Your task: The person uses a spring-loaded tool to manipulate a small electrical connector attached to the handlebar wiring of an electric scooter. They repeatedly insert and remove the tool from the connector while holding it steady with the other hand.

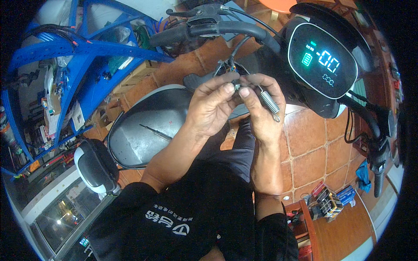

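My left hand [211, 102] and my right hand [263, 124] meet in the middle of the view, fingertips pinched together. Between the thumbs shows a small metal piece [237, 87], too small to name for certain. A silver coil spring [269, 102] lies along the fingers of my right hand, its upper hook near the knuckles and its lower hook hanging free. How the spring is held is partly hidden. Just beyond the fingertips, thin coloured wires [234, 68] come out of a dark opening on the electric scooter.
The scooter's lit display [323, 61] is at the right, a black handlebar [213, 28] ahead. On the black seat [130, 143] at the left lies a screwdriver [156, 132]. Blue shelving [93, 52] stands far left. Small boxes [329, 204] sit on a wooden surface at lower right.
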The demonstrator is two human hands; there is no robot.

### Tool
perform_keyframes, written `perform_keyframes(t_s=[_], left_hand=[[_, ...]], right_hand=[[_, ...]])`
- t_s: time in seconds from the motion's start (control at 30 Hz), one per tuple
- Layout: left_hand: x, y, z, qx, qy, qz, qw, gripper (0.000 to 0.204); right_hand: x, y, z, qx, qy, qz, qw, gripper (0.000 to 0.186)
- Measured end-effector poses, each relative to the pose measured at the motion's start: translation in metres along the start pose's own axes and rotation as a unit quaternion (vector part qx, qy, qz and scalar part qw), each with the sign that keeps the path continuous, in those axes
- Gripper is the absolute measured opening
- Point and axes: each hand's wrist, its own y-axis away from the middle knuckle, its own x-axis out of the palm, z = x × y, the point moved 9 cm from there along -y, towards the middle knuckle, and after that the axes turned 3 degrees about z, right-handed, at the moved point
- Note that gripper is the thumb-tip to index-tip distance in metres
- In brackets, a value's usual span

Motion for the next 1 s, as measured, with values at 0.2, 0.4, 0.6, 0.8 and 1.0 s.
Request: perform_keyframes(t_s=[0.2,0.4,0.6,0.8,1.0], left_hand=[[0.0043,0.0007,0.0001,-0.004,0.011,0.026,1.0,0.025],[0.0034,0.0011,0.0006,-0.001,0.006,0.016,1.0,0.026],[0.0065,0.0017,-0.0005,0.0,0.003,0.036,0.999,0.025],[0.0024,0.0029,0.0004,0.007,-0.011,0.029,0.999,0.025],[0.0016,0.0012,-0.0019,0.0,0.002,0.079,0.997,0.029]], right_hand=[[-0.0006,0.0023,-0.0015,0.003,0.001,0.022,1.0,0.022],[-0.0011,0.0016,-0.0014,-0.005,0.009,0.018,1.0,0.023],[-0.0011,0.0036,-0.0024,-0.005,-0.022,0.023,0.999,0.022],[0.0013,0.005,0.0007,-0.006,0.06,0.023,0.998,0.021],[0.0042,0.0051,0.0013,-0.001,-0.021,0.019,1.0,0.021]])
